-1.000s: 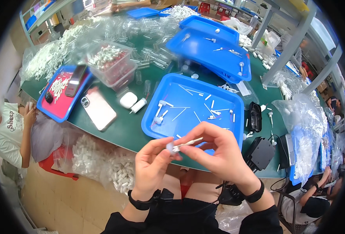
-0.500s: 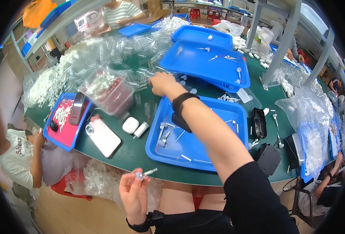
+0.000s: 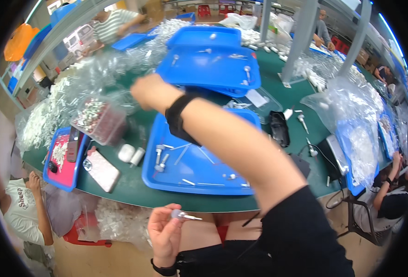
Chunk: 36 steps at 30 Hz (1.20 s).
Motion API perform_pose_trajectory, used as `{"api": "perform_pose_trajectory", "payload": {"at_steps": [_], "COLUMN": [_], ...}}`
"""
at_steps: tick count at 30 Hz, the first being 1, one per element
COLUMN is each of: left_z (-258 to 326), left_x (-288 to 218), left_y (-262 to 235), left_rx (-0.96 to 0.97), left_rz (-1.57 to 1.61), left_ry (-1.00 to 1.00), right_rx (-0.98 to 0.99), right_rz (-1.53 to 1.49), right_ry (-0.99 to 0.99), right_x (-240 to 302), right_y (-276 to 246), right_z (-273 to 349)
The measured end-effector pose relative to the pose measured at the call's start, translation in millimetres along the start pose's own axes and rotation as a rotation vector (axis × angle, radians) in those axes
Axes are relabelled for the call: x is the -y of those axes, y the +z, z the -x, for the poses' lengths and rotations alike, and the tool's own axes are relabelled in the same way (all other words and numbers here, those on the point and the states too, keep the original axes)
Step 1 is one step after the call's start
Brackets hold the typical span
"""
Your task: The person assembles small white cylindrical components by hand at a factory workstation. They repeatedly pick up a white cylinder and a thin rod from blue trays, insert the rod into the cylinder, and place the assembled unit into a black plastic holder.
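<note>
Near the table's front edge, my left hand (image 3: 165, 234) pinches a small part with a round greyish cap and a thin pale stem (image 3: 185, 216). The stem points to the right. My right hand (image 3: 151, 93) reaches over the table, close to scattered clear tubes (image 3: 127, 99). It is smeared by motion, so its fingers and anything in them cannot be made out. Under my right forearm lies a blue tray (image 3: 167, 183) with several capped stem parts (image 3: 161, 161) and loose thin rods (image 3: 181, 154).
Stacked blue trays (image 3: 204, 71) stand behind. To the left are a clear tub (image 3: 100, 121), a phone in a pale case (image 3: 101, 168), a white earphone case (image 3: 126, 152) and a pink-lined tray (image 3: 65, 182). A black case (image 3: 279, 128) and grey posts (image 3: 297, 51) stand right. Other people work around the table.
The view has shifted, and my right hand has moved a little further left over the clear tubes. In my left hand the part's stem has tipped from upward right to nearly level.
</note>
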State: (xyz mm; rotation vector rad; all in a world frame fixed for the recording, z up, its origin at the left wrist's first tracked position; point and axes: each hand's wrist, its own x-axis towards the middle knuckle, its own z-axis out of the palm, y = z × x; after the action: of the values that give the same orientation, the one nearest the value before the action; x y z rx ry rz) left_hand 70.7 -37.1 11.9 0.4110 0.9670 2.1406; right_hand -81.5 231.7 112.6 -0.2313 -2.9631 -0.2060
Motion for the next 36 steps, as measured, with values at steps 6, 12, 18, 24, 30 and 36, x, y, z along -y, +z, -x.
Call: {"api": "perform_pose_trajectory", "payload": {"at_steps": [6,12,18,24,30,36], "left_z": [-3,1,-4,-4,-6,-4], "left_x": [-5,2,8,7,7,9], "left_y": [0,-6,2,7,5,1], "left_rx": [0.030,0.019,-0.028,-0.065,-0.129,-0.146], "left_rz": [-0.028,-0.115,-0.179,-0.236,-0.234,-0.282], "left_ry": [0.013,0.014,-0.010,0.033,0.029,0.037], "right_rx": [0.409,0.402,0.083,0.327,0.168,0.126], "right_rz": [-0.189,-0.225,-0.303,-0.433,-0.118,0.108], "right_ry": [0.021,0.463,0.349,0.420,0.760,0.992], "right_x": [-27,-185,-267,-261,-352,-380], "right_y": [-145,-80,-4,30,25,-3], "right_z": [161,281,320,287,357,408]}}
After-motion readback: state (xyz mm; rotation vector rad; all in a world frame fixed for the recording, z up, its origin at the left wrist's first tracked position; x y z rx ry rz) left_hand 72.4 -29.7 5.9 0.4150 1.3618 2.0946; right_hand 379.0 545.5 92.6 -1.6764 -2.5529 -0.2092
